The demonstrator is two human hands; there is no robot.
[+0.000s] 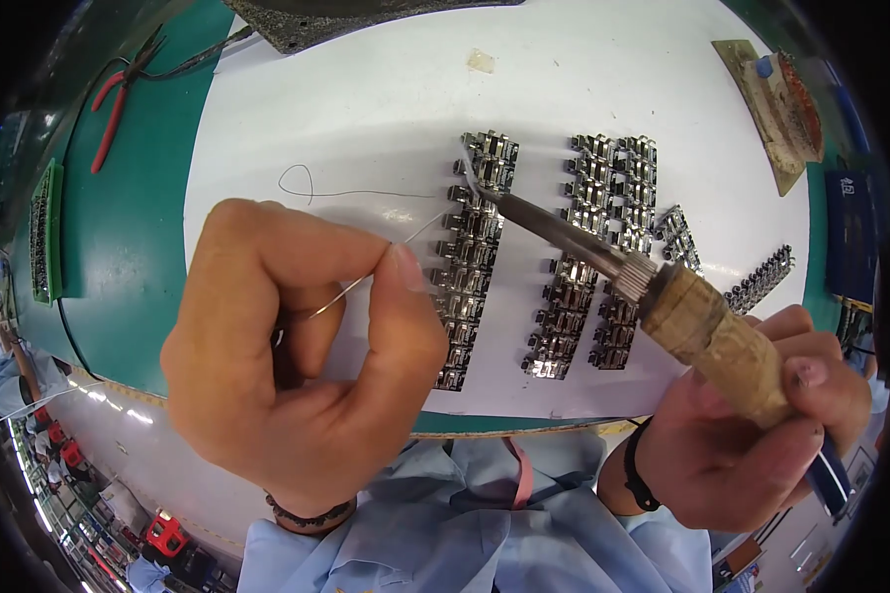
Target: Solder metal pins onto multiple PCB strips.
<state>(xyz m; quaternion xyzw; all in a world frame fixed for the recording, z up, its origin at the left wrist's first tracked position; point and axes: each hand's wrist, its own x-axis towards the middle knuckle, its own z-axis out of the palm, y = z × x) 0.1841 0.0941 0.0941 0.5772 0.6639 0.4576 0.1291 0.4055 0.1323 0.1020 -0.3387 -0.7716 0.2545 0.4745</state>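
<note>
Between thumb and forefinger my left hand (pixel 227 366) pinches a thin solder wire (pixel 425 229). The wire's free end points at the left row of shiny metal connectors (pixel 465 296). My right hand (pixel 732 465) is wrapped round the tan, tape-covered handle of a soldering iron (pixel 564 234). The iron's tip is over the upper part of that same row, with a pale wisp of smoke by it; whether it touches a connector I cannot tell. Two more connector rows (pixel 591 198) lie side by side to the right, partly behind the iron.
The rows lie on a white sheet (pixel 386 128) over a green mat (pixel 168 128). Left are red-handled pliers (pixel 116 114) and a green tray (pixel 44 232). Right are short connector strips (pixel 677 237), a wooden board (pixel 752 109) with a worn block, and a blue box (pixel 850 237).
</note>
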